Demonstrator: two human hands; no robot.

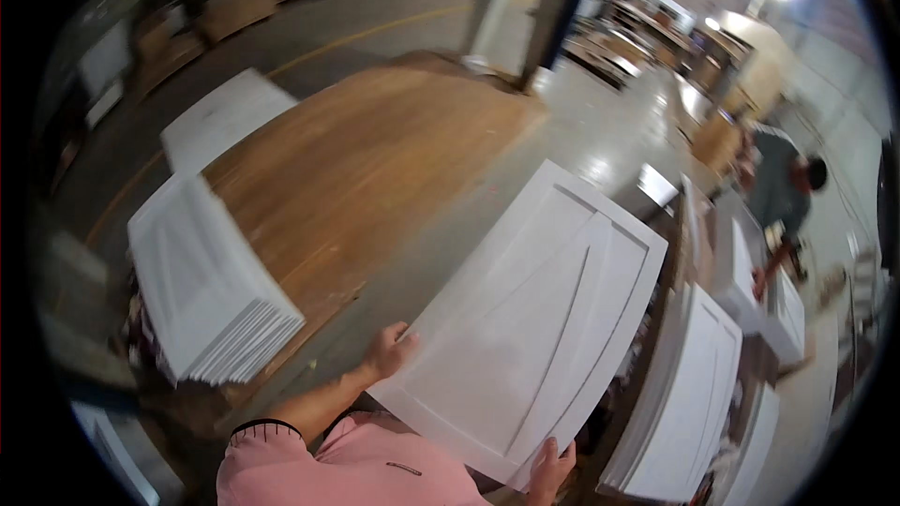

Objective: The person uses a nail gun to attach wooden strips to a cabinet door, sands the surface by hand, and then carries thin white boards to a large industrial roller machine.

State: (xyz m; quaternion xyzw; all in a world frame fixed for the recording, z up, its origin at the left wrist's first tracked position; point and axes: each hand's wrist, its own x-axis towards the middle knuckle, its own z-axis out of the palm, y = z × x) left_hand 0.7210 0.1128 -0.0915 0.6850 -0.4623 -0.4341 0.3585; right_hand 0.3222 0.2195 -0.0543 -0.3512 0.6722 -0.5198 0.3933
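A large white cabinet door panel (534, 319) with a raised frame and slanting grooves is held up in front of me, tilted. My left hand (392, 352) grips its left edge, fingers curled over the rim. Near the panel's lower right corner my right hand (551, 470) is closed on the bottom edge, thumb and fingertips showing. The far end of the panel touches nothing that I can see.
A stack of white panels (211, 286) sits left on a wide brown wooden board (375, 169). Another white panel stack (680, 394) stands close on my right. A co-worker (783, 178) leans over white pieces beyond it. A pillar (525, 19) rises behind the board.
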